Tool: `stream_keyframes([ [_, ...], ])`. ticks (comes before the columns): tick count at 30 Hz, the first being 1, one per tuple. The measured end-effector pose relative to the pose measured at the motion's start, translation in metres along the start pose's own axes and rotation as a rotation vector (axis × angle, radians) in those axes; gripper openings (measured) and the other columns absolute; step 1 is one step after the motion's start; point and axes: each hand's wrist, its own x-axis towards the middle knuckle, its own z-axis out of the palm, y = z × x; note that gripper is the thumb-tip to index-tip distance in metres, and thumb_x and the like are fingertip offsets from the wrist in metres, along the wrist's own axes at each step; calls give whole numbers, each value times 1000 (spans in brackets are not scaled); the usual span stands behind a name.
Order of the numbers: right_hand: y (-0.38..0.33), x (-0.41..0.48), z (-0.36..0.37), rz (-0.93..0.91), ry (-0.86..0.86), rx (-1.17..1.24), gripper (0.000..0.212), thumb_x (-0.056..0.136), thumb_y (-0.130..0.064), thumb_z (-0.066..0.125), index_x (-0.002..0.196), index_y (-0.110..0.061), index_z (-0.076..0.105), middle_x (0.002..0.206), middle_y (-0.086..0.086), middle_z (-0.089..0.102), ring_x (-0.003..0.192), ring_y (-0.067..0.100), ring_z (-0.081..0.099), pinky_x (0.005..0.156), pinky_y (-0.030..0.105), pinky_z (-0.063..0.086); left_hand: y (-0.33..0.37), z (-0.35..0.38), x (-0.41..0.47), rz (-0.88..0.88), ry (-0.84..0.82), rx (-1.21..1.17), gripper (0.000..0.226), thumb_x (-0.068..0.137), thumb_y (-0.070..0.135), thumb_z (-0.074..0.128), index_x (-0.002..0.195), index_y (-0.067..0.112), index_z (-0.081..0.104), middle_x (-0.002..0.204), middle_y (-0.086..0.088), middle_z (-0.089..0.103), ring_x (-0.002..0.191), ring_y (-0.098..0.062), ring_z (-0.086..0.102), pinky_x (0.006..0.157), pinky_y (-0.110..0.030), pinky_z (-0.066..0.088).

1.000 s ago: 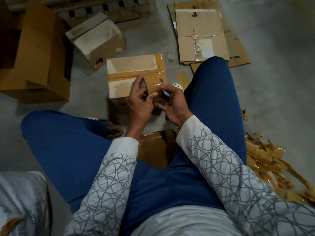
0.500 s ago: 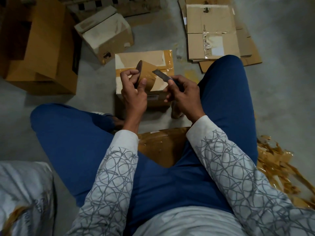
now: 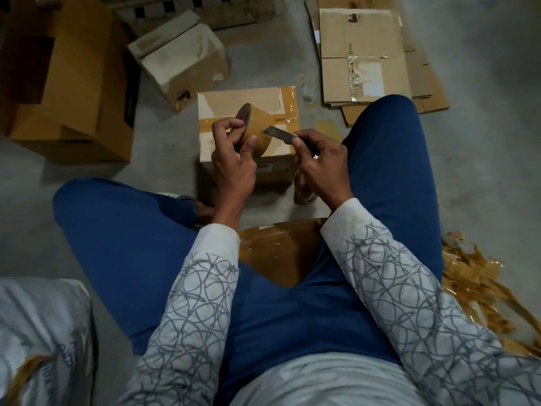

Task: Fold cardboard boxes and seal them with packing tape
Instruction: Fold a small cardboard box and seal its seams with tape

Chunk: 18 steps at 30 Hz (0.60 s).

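Centrally, the tape roll (image 3: 257, 126) is gripped in the left hand (image 3: 231, 168), in front of the taped box (image 3: 234, 102) standing on the floor. The right hand (image 3: 322, 165) clasps a knife (image 3: 279, 133), its blade tip at the roll. Flattened cartons (image 3: 363, 39) lie beyond the right knee.

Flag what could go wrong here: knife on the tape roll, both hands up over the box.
1. The tip of the knife sits on the tape roll right beside the thumb of the left hand; a slip could cut it.
2. The roll is held in the air above the taped box, unsupported; pressure from the right hand could twist it loose.
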Motion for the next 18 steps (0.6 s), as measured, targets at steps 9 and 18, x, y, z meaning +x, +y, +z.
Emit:
stream_keyframes([
  [9,1,1,1,-1,15,-67,17,99,-19,62,106,-12,75,86,-1,70,77,11,63,65,8,45,-2,1,0,-10,2,2,34,98,16,63,126,10,45,129,-10,68,122,-18,64,98,-49,55],
  [18,2,2,-2,42,-45,-94,19,98,-18,61,106,-11,76,88,-4,70,79,11,63,67,19,48,-5,-2,0,10,-37,22,32,99,13,62,126,8,45,127,-5,67,120,-14,64,94,-42,58],
])
